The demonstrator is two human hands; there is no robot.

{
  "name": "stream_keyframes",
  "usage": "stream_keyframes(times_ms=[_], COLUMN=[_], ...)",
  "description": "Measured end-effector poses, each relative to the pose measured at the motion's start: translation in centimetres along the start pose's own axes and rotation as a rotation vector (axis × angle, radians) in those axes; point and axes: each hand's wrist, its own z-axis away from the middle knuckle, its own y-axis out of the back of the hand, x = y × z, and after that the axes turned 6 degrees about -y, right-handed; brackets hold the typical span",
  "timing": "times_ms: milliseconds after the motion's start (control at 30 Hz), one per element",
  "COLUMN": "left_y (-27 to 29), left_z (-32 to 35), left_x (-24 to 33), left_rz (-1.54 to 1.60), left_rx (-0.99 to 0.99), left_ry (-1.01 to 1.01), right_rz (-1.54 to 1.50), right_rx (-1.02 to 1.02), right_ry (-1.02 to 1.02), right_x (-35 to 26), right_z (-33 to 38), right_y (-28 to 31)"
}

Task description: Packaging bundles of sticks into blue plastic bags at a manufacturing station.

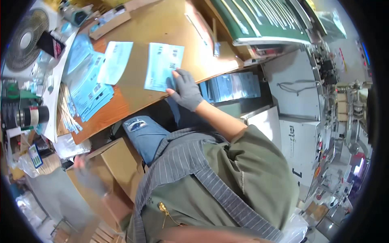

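Observation:
My right hand (pixel 185 90), in a grey glove with bare fingertips, grips the right edge of a light blue printed packet (pixel 159 65) at the table's near edge. Its thumb and fingers sit around the packet's lower right corner. Down at the left, my left hand (pixel 91 180), gloved the same way, is smeared by motion over an open cardboard box (pixel 125 164); its fingers cannot be made out. Another light blue sheet or packet (pixel 115 62) lies to the left on the table, beside an overlapping pile of blue packets (pixel 91 97).
The wooden table (pixel 146 24) carries a small cardboard tray (pixel 109 22) at the back. Thin sticks (pixel 67 107) lie by its left edge. More packets (pixel 235 87) are stacked below the table at right. A fan (pixel 26 38) stands far left, a white cabinet (pixel 298 150) right.

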Motion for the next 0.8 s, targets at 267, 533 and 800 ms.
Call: stream_keyframes(times_ms=[267, 533, 800], left_y=[-29.7, -35.0, -32.4], left_z=[6.2, 6.2, 3.0], left_x=[2.5, 1.6, 2.2], left_rz=[-0.307, -0.682, -0.376], left_rx=[-0.662, -0.707, -0.711], left_ry=[-0.918, -0.992, -0.788], right_rz=[-0.147, -0.135, -0.382], right_rx=[-0.052, -0.012, -0.180], right_ry=[0.049, -0.025, -0.394], right_x=[6.0, 7.7, 7.8], right_z=[3.0, 2.7, 2.3], right_y=[6.2, 8.9, 8.9])
